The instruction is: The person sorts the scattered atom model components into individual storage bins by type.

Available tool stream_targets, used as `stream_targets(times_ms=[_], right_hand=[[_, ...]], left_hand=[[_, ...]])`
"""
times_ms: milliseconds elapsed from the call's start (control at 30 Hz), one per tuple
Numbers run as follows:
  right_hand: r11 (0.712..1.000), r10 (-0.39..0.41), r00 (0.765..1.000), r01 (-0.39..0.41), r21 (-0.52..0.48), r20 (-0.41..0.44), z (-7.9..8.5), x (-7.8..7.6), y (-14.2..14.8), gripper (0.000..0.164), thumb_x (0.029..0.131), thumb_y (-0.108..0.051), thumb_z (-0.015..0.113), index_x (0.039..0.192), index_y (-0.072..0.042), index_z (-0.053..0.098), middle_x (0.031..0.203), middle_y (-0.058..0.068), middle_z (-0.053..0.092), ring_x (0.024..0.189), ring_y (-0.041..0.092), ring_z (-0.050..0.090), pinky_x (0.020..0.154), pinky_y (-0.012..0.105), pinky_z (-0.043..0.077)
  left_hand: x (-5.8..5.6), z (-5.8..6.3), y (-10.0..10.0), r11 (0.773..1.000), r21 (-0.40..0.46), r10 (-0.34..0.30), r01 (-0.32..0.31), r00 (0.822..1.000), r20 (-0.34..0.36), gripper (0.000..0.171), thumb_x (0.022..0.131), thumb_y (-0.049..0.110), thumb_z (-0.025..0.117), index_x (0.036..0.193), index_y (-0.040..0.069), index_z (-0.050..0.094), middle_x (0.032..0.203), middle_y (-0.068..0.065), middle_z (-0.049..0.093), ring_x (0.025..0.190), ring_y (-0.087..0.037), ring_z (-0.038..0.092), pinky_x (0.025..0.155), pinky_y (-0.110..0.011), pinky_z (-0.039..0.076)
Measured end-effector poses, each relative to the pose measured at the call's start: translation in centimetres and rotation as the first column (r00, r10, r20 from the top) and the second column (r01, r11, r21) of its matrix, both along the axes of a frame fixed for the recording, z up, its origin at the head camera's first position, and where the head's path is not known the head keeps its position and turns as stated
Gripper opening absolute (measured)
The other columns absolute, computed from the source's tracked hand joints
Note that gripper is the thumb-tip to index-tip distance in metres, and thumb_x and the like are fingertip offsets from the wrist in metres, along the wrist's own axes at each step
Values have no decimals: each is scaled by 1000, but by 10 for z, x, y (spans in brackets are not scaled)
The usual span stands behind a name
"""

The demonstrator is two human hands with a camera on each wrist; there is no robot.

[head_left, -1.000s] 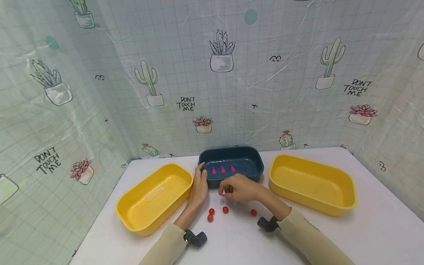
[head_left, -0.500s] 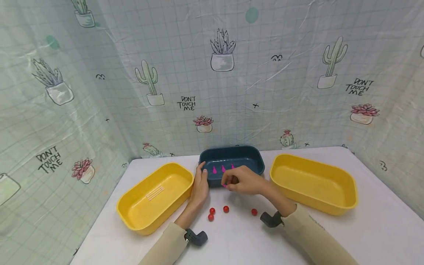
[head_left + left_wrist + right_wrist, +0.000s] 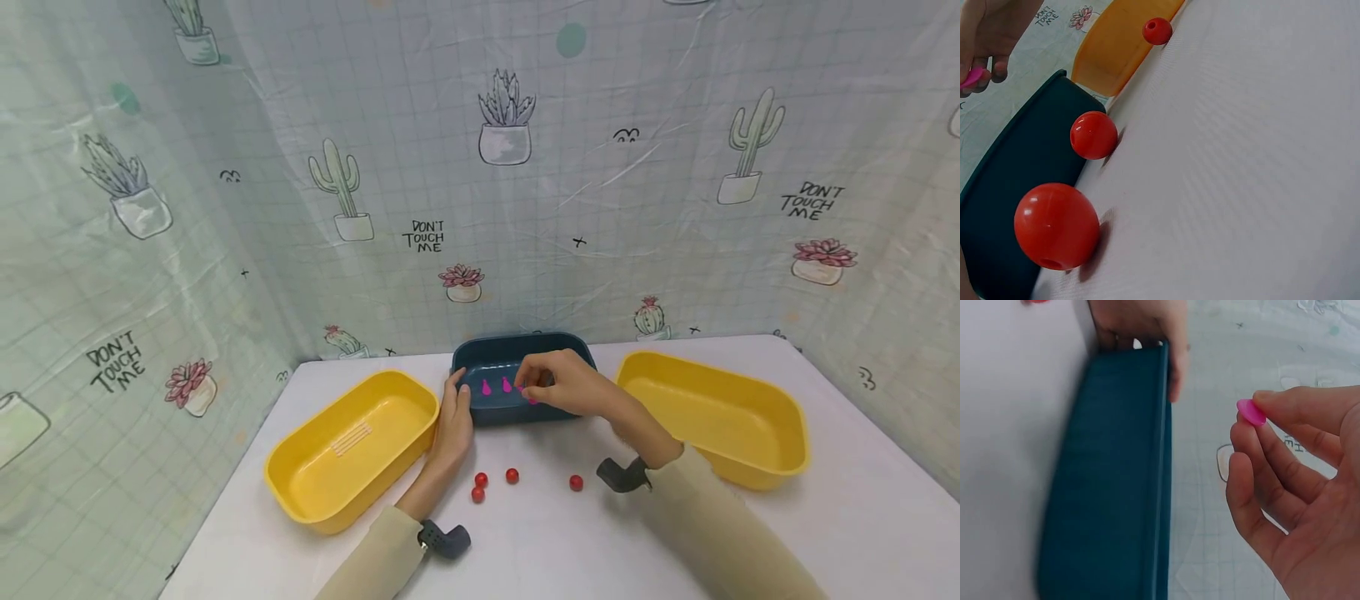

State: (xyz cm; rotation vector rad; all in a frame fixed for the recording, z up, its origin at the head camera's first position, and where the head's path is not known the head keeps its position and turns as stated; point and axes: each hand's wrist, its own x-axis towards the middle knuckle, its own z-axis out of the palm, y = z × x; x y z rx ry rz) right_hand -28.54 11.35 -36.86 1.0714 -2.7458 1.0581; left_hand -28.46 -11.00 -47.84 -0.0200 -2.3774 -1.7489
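My right hand (image 3: 566, 383) pinches a small pink piece (image 3: 1251, 412) between thumb and fingers, above the front part of a dark blue bin (image 3: 487, 415). Its other fingers are loosely bent in the right wrist view. At the bin's left end my left hand (image 3: 452, 425) holds the wall, thumb over the rim. Inside the bin lie pink teardrop-shaped pieces (image 3: 486, 387); my right hand overlaps the rightmost of them. Several red beads with holes, such as this large-looking red bead (image 3: 1057, 226), lie on the table in front of the bin.
A yellow bin (image 3: 300, 508) with several thin pale sticks (image 3: 351, 439) stands at the left. Another yellow bin (image 3: 750, 467) stands at the right, partly behind my right forearm. A patterned curtain (image 3: 525, 217) hangs behind the white table (image 3: 540, 550).
My right hand has risen from the table in front of the dark blue bin, moving forward and right over the bin with the pink piece. My left hand has stayed at the bin's end.
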Motion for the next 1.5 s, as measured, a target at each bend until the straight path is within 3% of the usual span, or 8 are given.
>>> stream_targets(times_ms=[367,800,1200,1500], right_hand=[[993,-100,991,104,-51,87,7,-24,12,8,97,-10,70,105,-9,71,87,4,73,76,16,62,70,29,54],[978,-133,971,161,-130,200,-3,-58,30,14,97,-11,68,108,-2,69,89,11,73,86,44,65,70,43,61],[984,-165,960,176,-27,224,-5,-82,29,13,96,-7,65,106,1,70,90,11,77,79,24,69,65,33,61],[984,-179,947,172,50,268,-15,-101,24,18,94,-5,68,108,6,70,90,12,76,73,19,71,64,31,61]], left_hand=[[-2,-3,1,1000,6,-2,2,1000,-2,48,113,32,33,160,21,34,171,-7,28,160,-30,24,130,-55,18],[-2,-2,1,1000,0,-9,9,1000,1,48,114,33,32,160,22,33,172,-7,27,159,-30,25,130,-56,18],[-4,0,1,1000,12,-13,13,1000,-13,49,114,37,32,160,23,33,172,-6,27,159,-30,26,130,-56,19],[-5,-2,1,1000,16,-10,10,1000,1,50,114,37,32,161,22,32,172,-7,27,159,-30,26,129,-56,19]])
